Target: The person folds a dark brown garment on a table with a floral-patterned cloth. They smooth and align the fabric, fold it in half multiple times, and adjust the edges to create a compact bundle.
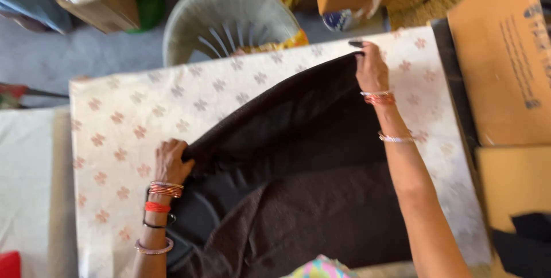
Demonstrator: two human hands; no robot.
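A dark brown cloth (298, 163) is being held over the patterned bench (120, 129): its near fold is being pinched by the left hand (170, 162), its far edge gripped by the right hand (372, 68), fingers closed. If either grip is loosened, the fold is likely being lost and creases set in.

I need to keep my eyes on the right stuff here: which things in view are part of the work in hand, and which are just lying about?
In hand:
left hand and right hand, each gripping an edge of the dark brown cloth
patterned table cover under it

Lying about:
plastic chair
cardboard boxes
black fabric at the right
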